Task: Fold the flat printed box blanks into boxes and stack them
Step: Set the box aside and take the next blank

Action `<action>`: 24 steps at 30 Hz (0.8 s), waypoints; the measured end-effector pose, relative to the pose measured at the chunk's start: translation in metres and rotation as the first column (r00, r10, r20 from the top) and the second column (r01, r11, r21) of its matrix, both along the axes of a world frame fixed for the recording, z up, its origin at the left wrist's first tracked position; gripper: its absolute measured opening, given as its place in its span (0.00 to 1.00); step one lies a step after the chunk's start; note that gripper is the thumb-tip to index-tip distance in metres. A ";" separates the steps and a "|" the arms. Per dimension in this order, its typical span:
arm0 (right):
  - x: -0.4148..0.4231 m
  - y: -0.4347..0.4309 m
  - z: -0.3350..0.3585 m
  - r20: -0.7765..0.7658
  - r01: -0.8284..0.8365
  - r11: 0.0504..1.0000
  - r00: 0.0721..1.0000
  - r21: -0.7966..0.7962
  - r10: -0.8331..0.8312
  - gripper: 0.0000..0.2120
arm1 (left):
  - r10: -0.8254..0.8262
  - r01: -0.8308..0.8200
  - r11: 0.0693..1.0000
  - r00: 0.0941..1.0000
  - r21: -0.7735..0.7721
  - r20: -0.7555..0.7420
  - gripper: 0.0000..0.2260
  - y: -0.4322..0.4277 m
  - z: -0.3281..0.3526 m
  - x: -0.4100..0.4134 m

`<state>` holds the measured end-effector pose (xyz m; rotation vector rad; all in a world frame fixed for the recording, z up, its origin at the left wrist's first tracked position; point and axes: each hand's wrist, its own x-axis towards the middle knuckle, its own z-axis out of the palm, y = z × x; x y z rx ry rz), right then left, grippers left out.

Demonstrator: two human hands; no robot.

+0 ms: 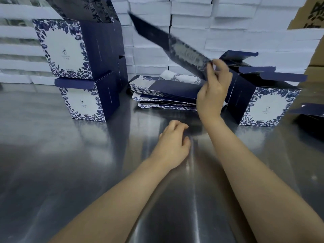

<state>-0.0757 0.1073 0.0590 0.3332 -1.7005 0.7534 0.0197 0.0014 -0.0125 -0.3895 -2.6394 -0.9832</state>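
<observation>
My right hand (214, 88) pinches the near corner of a flat navy box blank (168, 41) with a blue floral print, lifted and tilted up to the left, blurred. Under it lies a pile of flat blanks (164, 95) on the steel table. My left hand (172, 144) hovers low over the table with loosely curled fingers, holding nothing. Two folded boxes stand stacked at the left, the upper one (64, 48) with its flaps open, the lower one (84, 100) closed. Another folded box (266, 106) with open flaps stands at the right.
The steel table (70, 172) reflects light across the foreground. A wall of stacked white cartons (228, 23) runs along the back. Brown corrugated cardboard (312, 13) leans at the top right. A dark blank's edge (308, 109) pokes in at the far right.
</observation>
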 end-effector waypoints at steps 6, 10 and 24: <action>0.052 0.015 0.083 -0.051 -0.232 0.853 0.970 -0.467 0.236 0.16 | 0.001 0.008 0.980 0.999 0.197 -0.044 0.17 -0.005 0.004 0.001; 0.082 0.051 0.113 0.188 -0.181 0.779 0.915 -0.600 0.357 0.19 | 0.114 -0.200 0.692 0.979 0.694 0.169 0.19 -0.012 0.015 0.000; 0.091 0.081 0.041 0.533 -0.520 0.719 0.485 -0.462 0.693 0.27 | -0.176 -0.286 0.124 0.936 0.950 0.305 0.20 -0.029 0.027 0.006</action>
